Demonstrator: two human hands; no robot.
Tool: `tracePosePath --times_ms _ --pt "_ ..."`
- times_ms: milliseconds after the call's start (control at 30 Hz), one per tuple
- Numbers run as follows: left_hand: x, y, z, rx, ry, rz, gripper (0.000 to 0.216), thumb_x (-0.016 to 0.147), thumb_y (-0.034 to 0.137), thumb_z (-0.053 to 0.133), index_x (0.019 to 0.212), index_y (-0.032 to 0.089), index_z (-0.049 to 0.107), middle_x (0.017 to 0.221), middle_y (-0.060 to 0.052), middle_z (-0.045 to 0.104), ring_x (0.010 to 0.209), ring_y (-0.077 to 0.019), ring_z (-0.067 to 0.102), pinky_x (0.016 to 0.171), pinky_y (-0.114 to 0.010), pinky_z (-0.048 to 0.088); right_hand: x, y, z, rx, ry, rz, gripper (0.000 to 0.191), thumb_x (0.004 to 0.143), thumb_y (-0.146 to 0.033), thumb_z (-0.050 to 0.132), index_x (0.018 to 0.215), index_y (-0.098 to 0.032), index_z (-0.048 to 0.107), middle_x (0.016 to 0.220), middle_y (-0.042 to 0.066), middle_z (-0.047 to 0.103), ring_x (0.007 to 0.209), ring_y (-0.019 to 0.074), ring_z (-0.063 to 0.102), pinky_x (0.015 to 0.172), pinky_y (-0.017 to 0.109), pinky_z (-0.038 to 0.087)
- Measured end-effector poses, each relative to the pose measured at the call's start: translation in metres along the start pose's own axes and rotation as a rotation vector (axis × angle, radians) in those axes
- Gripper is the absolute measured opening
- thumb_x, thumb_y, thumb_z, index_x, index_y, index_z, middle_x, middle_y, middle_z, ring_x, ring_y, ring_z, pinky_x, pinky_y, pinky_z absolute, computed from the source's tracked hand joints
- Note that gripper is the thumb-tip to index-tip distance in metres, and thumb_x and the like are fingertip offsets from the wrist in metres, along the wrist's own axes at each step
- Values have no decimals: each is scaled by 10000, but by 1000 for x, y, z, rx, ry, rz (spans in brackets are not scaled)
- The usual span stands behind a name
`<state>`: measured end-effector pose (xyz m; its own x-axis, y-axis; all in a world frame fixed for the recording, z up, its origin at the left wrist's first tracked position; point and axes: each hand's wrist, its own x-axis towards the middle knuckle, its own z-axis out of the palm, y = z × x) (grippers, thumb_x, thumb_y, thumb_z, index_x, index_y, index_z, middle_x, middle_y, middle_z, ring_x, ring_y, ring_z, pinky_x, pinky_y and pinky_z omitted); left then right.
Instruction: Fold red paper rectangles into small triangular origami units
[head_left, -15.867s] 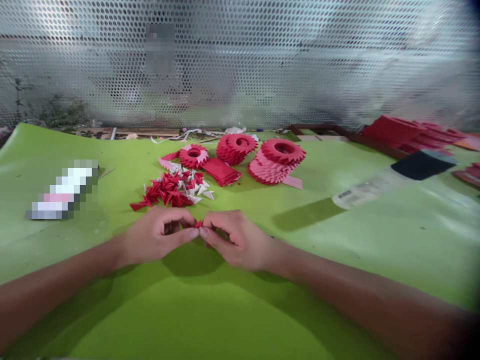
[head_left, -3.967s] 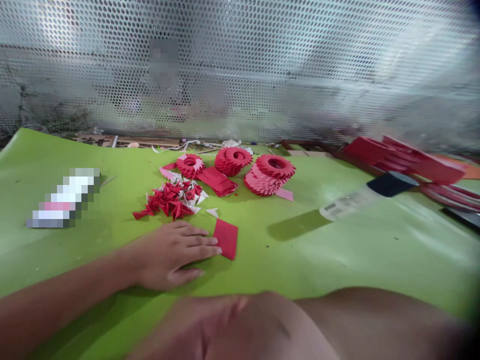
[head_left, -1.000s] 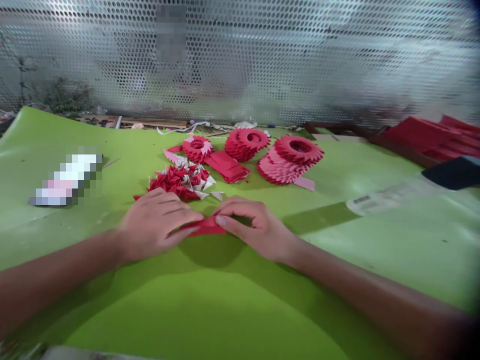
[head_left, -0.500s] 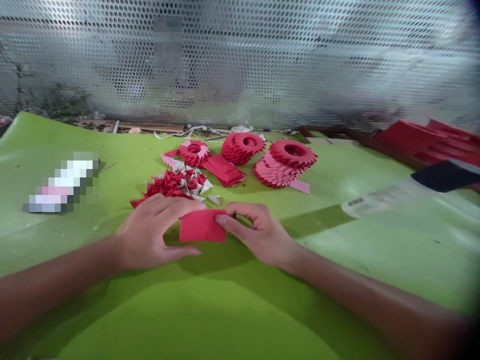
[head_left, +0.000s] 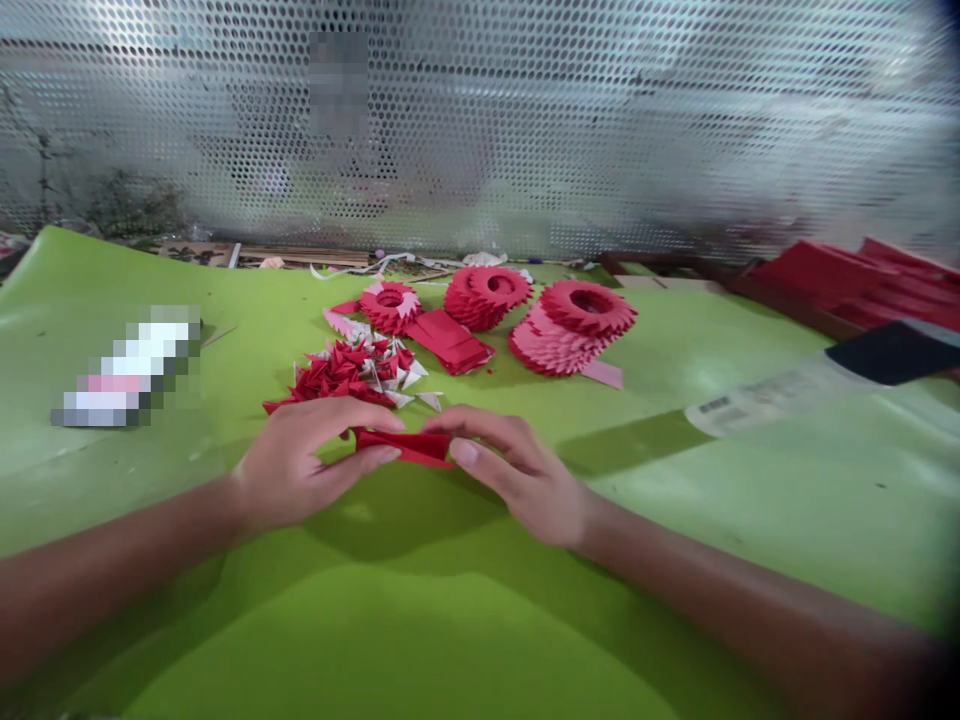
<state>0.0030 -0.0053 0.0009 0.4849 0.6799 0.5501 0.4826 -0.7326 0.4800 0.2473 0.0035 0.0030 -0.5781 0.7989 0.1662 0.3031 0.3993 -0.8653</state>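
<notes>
Though illegible, btl label [head_left: 765, 398] R of hands [head_left: 289, 460] [head_left: 536, 480] w/ red ppr [head_left: 411, 448].

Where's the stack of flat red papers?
In the head view, just left of the middle, the stack of flat red papers lies beyond the held red paper, right of the pile of folded red and white pieces.

Your left grip [head_left: 292, 465] and right grip [head_left: 536, 485] partly hide the red paper [head_left: 416, 447]; pixelation masks an object [head_left: 127, 372] at middle left; the right edge crops a red stack [head_left: 847, 280].
</notes>
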Motion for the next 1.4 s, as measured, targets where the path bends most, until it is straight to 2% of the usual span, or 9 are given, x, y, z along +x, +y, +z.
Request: tracePosePath --times_ms 67,133,233,367,567,667,833,1067,1400 --pt "0 0 1 -15 1 0 172 991 298 590 1049 225 735 927 -13 803 773 -146 759 712 -253 625 0 -1 0 38 -9 -41 361 964 -518 574 1083 -201 700 861 31 710 688 143 620 585 249 483" --pt "0 1 2 -43 -9 4 164 989 253 584 1045 219 735 912 -14 803 766 -142 760 682 -240 628 1 -2 2 23 -6 -23 279 928 -449 654 1042 -201 709 867 28 722 715 147 643 629 261 518" --pt "0 2 3 -78 -4 -15 144 969 223 614 1036 187 736 920 -34 804 783 -148 763 681 -230 632 2 -3 5 -17 42 28 177 917 -353 677 983 -197 727 836 26 729 684 140 642 599 249 517" --pt "2 4 4 -135 -2 -66 137 943 234 659 1028 164 741 938 -53 804 800 -159 766 694 -231 638 3 -1 7 -44 100 16 113 904 -284 691 940 -192 746 831 29 745 692 137 659 575 227 506" --pt "4 5 4 -166 -8 -198 207 920 339 698 1019 166 754 938 -63 805 812 -183 769 725 -270 646 4 -2 6 -88 109 50 188 914 -368 687 907 -194 757 784 26 740 633 131 631 507 219 457" --pt "3 4 4 -170 8 -206 210 918 352 699 1007 171 758 931 -60 807 806 -181 771 734 -269 647 4 -2 6 -79 73 62 231 901 -412 697 912 -188 752 773 24 731 614 126 621 494 220 447" --pt "3 5 4 -180 2 -219 201 911 354 708 986 179 773 901 -51 811 768 -175 774 692 -246 646 2 2 8 -114 78 31 179 911 -358 689 909 -192 757 776 23 734 626 127 623 501 222 434" --pt "5 9 4 -201 -17 -193 127 920 257 693 934 175 789 858 -32 811 727 -152 769 651 -214 641 2 2 7 -156 80 8 211 921 -359 681 822 -183 741 707 9 713 591 118 592 500 222 408" --pt "4 3 2 -142 -96 -258 180 929 350 679 970 230 806 886 -16 816 736 -169 775 608 -235 628 1 2 7 -165 66 53 213 922 -363 677 827 -182 739 720 17 722 573 115 590 477 223 399"
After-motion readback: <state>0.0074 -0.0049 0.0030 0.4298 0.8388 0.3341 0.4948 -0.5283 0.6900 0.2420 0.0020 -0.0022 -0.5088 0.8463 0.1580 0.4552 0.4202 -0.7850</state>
